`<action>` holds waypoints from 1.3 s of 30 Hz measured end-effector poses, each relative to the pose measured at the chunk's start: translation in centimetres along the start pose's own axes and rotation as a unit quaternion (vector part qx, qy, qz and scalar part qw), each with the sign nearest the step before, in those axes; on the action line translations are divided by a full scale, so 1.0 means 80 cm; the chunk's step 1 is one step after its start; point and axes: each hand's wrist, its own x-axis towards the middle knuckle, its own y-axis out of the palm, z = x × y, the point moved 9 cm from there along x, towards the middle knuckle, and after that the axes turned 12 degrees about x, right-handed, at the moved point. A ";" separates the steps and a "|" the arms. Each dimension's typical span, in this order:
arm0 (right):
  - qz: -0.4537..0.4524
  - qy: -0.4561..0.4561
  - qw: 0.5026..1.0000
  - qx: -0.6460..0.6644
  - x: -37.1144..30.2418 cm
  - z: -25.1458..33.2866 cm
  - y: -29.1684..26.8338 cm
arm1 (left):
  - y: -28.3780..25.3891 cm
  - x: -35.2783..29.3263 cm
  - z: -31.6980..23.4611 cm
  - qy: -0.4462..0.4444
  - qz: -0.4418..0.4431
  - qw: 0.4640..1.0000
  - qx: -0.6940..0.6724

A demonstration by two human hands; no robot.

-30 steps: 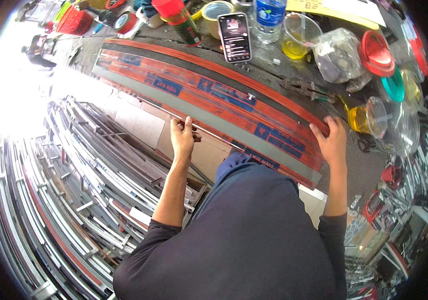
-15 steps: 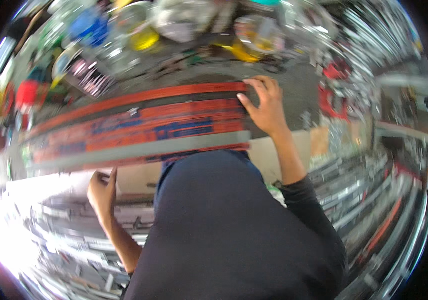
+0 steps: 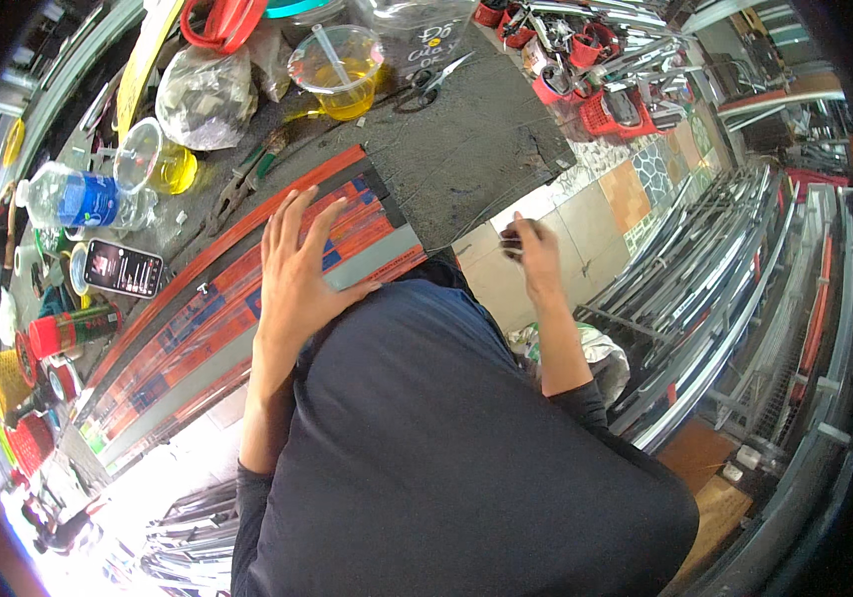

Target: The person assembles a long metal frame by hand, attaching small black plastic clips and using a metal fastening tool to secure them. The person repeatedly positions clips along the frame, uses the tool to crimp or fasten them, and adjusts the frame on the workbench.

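Long flat strips in red-orange, black and grey with blue markings [image 3: 183, 320] lie side by side on the dark worktop, running from lower left toward the middle. My left hand [image 3: 297, 269] spreads its fingers across their near-right part, thumb apart and close to my shirt; it grips nothing visible. Whether the palm presses on the strips is hard to tell. To the right, past the worktop's edge and above the tiled floor, my right hand [image 3: 536, 264] hangs with fingers half bent and somewhat apart. Nothing shows in it. A small light metal piece [image 3: 204, 289] sits on the strips.
Behind the strips are pliers [image 3: 237, 189], scissors [image 3: 431, 88], cups of yellow liquid [image 3: 347, 92], a water bottle [image 3: 86, 199] and a phone [image 3: 123, 269]. Racks of metal profiles [image 3: 690, 289] stand at right, red baskets [image 3: 614, 114] at far right.
My view has turned and sharpened. My left hand has risen from below the strips onto them. My right hand has left the strips' end and moved out over the floor.
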 end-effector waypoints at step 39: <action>0.643 -0.488 0.507 -0.303 0.024 0.096 0.358 | 0.145 -0.059 -0.233 -0.557 -0.465 0.689 -0.013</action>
